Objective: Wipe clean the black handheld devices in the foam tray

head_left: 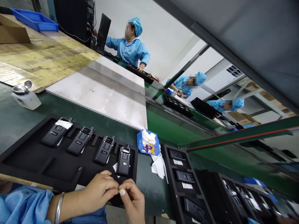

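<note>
My left hand [100, 190] and my right hand [133, 199] meet at the fingertips over the near edge of a black foam tray [30, 149]. Both are closed in a pinch; whatever lies between the fingers is too small or hidden to make out. Just beyond them a black handheld radio [123, 161] with a short antenna lies back up in the tray. Further left lie a second radio [104, 151], a third radio [80, 141] and another radio [54, 133] with a white slip across its top. White labels stick out beside some of them.
A blue bin [140, 146] holds white paper and small packets. Right of it stands another foam tray [173, 180] with radios. A white dispenser bottle [26, 99] stands at the left, near a pale board [105, 93]. Co-workers in blue [132, 51] sit along the line beyond.
</note>
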Available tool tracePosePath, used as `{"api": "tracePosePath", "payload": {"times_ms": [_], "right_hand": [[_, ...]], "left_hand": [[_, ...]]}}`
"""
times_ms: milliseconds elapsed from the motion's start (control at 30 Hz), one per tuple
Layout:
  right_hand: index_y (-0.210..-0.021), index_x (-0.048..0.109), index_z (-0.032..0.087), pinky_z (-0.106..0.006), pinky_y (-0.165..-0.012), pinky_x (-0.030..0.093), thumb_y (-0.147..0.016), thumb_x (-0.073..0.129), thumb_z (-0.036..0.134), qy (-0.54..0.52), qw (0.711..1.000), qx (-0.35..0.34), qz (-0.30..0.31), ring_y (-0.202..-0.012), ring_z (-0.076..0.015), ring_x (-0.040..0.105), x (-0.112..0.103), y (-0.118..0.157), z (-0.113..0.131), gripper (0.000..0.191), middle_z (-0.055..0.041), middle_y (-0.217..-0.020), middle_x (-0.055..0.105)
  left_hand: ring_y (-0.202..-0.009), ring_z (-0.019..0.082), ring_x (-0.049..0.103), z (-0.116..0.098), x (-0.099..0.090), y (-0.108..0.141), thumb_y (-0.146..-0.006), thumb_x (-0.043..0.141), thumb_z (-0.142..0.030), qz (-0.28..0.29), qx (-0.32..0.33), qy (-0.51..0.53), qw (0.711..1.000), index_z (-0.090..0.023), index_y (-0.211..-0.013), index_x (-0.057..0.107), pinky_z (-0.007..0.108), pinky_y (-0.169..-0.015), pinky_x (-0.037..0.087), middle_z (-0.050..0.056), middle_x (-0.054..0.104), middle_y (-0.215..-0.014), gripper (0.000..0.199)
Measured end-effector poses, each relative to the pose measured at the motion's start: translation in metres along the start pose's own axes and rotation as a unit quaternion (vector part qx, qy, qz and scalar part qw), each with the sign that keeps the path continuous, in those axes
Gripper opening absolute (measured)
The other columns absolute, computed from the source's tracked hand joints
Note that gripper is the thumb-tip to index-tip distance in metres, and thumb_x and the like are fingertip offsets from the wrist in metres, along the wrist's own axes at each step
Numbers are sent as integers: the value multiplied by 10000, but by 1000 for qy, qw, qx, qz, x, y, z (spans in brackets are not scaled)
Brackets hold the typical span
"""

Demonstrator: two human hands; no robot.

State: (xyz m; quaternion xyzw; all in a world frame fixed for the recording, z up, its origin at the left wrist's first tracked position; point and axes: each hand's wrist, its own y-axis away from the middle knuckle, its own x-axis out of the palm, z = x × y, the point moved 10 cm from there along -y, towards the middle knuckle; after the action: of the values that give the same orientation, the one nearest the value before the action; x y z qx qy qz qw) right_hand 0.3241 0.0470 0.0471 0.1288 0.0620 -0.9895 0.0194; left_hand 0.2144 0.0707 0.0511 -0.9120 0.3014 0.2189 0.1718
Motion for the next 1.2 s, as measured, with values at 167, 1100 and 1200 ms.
{"api": "tracePosePath", "payload": {"times_ms": [167,1100,1200], "right_hand": [[-1171,673,242,-264,-733,516,-961,500,182,189,975,-109,-41,-842,-155,634,-19,-10,10,279,-50,-931,644],[-1303,600,195,-276,-655,469,-964,418,109,481,841,-245,22,-730,-172,575,-1,-34,-1,394,-60,-837,625],[-1299,607,204,-277,-650,470,-965,417,111,471,845,-252,16,-719,-169,577,-2,-33,1,396,-61,-838,631]], "left_hand": [[-1002,198,615,-8,-4,6,-965,479,-174,-40,66,-126,989,-197,-923,671,347,-896,456,34,712,-1111,197],[-1407,262,381,0,37,9,-930,507,-241,53,106,-330,936,-110,-1188,617,389,-1125,286,163,434,-1514,309],[-1412,257,372,2,38,9,-935,501,-248,49,100,-328,938,-115,-1176,624,387,-1126,287,160,430,-1518,302]]}}
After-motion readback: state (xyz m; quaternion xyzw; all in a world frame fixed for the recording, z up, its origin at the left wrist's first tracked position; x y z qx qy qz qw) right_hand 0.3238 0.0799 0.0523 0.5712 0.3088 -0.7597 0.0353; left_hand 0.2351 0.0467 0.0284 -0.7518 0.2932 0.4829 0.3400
